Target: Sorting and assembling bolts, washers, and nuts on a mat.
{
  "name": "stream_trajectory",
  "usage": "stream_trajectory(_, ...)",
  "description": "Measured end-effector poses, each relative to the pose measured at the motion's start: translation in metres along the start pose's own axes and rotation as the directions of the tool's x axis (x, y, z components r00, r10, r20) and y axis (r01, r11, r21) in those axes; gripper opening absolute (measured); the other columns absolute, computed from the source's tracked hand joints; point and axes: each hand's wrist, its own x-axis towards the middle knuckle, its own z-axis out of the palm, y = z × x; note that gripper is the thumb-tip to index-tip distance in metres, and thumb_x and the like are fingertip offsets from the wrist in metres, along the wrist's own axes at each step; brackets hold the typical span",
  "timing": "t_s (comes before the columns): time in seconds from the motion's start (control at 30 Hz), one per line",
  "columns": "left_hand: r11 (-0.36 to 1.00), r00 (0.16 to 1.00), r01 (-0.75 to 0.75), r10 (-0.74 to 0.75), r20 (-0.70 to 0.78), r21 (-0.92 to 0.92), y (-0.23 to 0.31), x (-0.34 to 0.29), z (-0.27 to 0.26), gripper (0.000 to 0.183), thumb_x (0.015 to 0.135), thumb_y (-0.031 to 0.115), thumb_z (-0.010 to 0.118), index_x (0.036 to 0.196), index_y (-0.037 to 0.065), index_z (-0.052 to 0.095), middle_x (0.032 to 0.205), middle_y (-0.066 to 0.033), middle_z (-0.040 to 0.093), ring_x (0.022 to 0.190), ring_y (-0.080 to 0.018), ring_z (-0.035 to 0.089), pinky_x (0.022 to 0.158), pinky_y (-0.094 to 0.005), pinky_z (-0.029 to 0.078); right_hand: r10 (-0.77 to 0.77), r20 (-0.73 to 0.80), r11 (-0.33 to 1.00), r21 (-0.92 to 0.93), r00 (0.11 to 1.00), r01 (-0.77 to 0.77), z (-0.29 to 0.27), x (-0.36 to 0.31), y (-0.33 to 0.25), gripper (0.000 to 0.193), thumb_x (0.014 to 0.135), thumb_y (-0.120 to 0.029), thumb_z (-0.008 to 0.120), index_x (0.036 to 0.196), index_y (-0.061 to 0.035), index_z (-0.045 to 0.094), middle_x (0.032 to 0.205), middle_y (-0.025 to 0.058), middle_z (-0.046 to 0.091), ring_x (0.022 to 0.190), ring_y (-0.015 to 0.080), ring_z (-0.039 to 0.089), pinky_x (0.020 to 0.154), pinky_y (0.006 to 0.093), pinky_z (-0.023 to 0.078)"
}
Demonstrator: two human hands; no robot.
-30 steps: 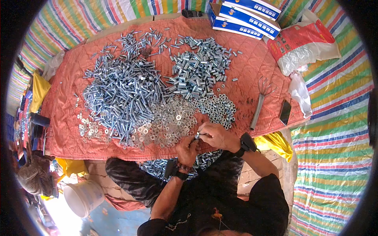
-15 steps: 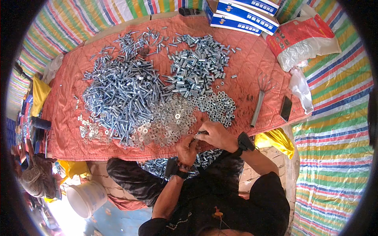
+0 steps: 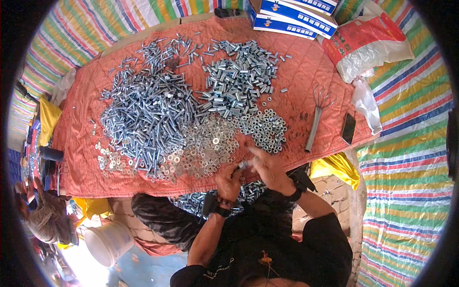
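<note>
Near the front edge of the cloth, my left hand (image 3: pixel 228 183) is closed on a small bolt-like metal fastener (image 3: pixel 243 165), whose end sticks out past the fingertips. Right beside that end is my right hand (image 3: pixel 268 168), its fingers apart and partly smeared by motion. Just beyond the hands lie heaps of thin washers (image 3: pixel 203 148) and hex nuts (image 3: pixel 270 131). Long bolts (image 3: pixel 143 110) form a big pile at left, and short metal sleeves (image 3: pixel 239 76) another farther back. More assembled-looking bolts (image 3: pixel 189 203) gather below the table edge, over my lap.
On the red quilted cloth (image 3: pixel 299 62), a wire claw tool (image 3: pixel 313 129) and a phone (image 3: pixel 348 128) lie at right. Blue and white boxes (image 3: pixel 287 26) and a red-white sack (image 3: pixel 366 45) sit at the back right. A white bucket (image 3: pixel 107 244) stands lower left.
My right hand has come away from the fastener slightly to the right, its fingers spreading from a pinch. The left hand stays almost in place, still holding the fastener.
</note>
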Motion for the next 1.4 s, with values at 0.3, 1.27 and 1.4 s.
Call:
stream_trajectory(0.3,0.999,0.998,0.054,-0.054,-0.023,0.003,-0.001,0.002,0.002,0.015,0.084,-0.001,0.061,0.098,-0.002,0.066,0.067,-0.0094,0.064,0.055,-0.014,0.064,0.049,-0.027,0.049,-0.299,-0.062,0.953,-0.06,0.952,0.296,0.011,-0.003,0.016,0.049,0.1,-0.03,0.041,0.134,0.0053,0.04,0.105,0.0147,0.063,0.086,0.0149,0.06,0.078,0.0297,0.048)
stream_trajectory(1.27,0.998,0.999,0.049,-0.048,-0.025,0.049,0.005,0.004,0.0,0.014,0.087,0.003,0.06,0.099,-0.003,0.065,0.069,-0.0077,0.064,0.058,-0.0122,0.061,0.053,-0.027,0.049,0.176,0.212,0.852,0.457,0.961,-0.257,0.006,-0.011,-0.006,0.05,0.09,-0.015,0.061,0.132,0.0029,0.042,0.085,0.0082,0.061,0.08,0.0148,0.061,0.066,0.0275,0.05)
stream_trajectory(1.4,0.966,0.969,0.246,-0.247,-0.004,-0.081,0.018,0.005,0.004,0.012,0.083,0.002,0.06,0.093,-0.001,0.065,0.075,-0.0108,0.064,0.065,-0.0172,0.06,0.062,-0.0311,0.048,-0.189,-0.224,0.977,0.057,0.956,0.206,0.017,0.002,0.008,0.051,0.089,-0.014,0.062,0.133,0.0013,0.042,0.088,0.0046,0.06,0.078,0.0094,0.058,0.068,0.0254,0.05)
